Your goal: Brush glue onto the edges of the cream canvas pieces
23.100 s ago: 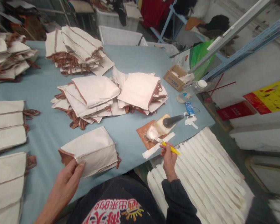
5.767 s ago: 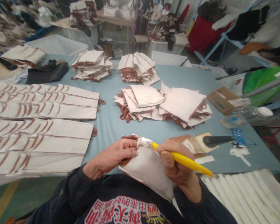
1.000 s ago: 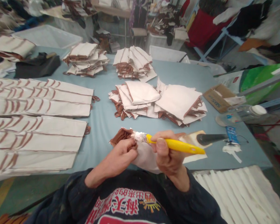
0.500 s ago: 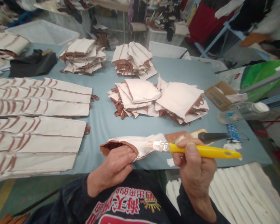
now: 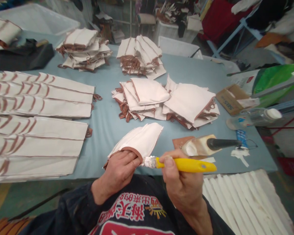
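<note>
My left hand (image 5: 121,166) grips a cream fabric pouch (image 5: 139,138) with brown trim by its open edge, some fingers tucked inside the mouth. The pouch is tilted, its closed end pointing up and right. In my right hand (image 5: 180,182) is a paintbrush (image 5: 189,165) with a yellow handle and white-coated bristles. Those bristles touch or nearly touch the trim at the pouch's right corner, close to my left fingertips. To the right lies a container of white paste (image 5: 191,149) with a black-handled tool (image 5: 222,144) across it.
Piles of similar pouches (image 5: 189,99) lie beyond my hands, with rows of overlapping cream pieces (image 5: 63,140) at left. A clear bottle (image 5: 254,118) and cardboard box (image 5: 230,99) sit at right. White rolled strips (image 5: 245,199) lie below the table's right edge.
The brush has moved left and slightly down to the pouch's trimmed corner. The pouch has turned so its closed end points more upward. The view has shifted slightly.
</note>
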{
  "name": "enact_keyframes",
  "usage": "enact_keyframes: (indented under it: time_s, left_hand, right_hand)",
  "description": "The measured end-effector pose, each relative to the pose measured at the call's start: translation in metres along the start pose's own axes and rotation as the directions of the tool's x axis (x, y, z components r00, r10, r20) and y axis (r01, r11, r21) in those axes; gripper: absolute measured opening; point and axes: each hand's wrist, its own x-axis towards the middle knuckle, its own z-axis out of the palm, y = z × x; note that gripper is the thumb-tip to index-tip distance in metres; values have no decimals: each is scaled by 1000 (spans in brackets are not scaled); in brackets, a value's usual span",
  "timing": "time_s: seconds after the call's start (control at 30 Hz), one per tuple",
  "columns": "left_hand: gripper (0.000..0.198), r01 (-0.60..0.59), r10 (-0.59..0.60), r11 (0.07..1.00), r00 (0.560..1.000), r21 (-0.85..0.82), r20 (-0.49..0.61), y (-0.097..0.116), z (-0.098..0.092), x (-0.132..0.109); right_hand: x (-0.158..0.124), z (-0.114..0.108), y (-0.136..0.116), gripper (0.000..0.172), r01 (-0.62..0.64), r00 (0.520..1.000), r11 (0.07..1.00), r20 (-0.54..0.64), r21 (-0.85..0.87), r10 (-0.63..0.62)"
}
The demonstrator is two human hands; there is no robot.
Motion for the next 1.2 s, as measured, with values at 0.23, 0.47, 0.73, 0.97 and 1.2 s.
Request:
enact_keyframes:
  time_s: [0.23, 0.47, 0.73, 0.97, 1.2]
  left_hand:
    - [31, -11, 11, 1000, 1000, -17, -15, -2, 3, 0]
    - [46, 6, -7, 998, 1000, -55, -18, -3, 6, -2]
    - [42, 88, -96, 988, 993, -127, -62, -2, 8, -7]
    - [32, 313, -339, 887, 941, -339, -17, 1, -2, -3]
    - [28, 580, -519, 710, 814, -399, 260, -72, -46, 31]
  right_hand:
    - [14, -1, 2, 23, 23, 999, 997, -39, -72, -26]
    - [-4, 8, -8, 29, -152, 988, 979, 56, 137, 146]
    - [2, 15, 9, 39, -225, 954, 929, -129, 294, 272]
    - [-4, 8, 20, 38, -366, 857, 804, -167, 469, 488]
    - [5, -10, 40, 30, -435, 716, 658, -207, 615, 667]
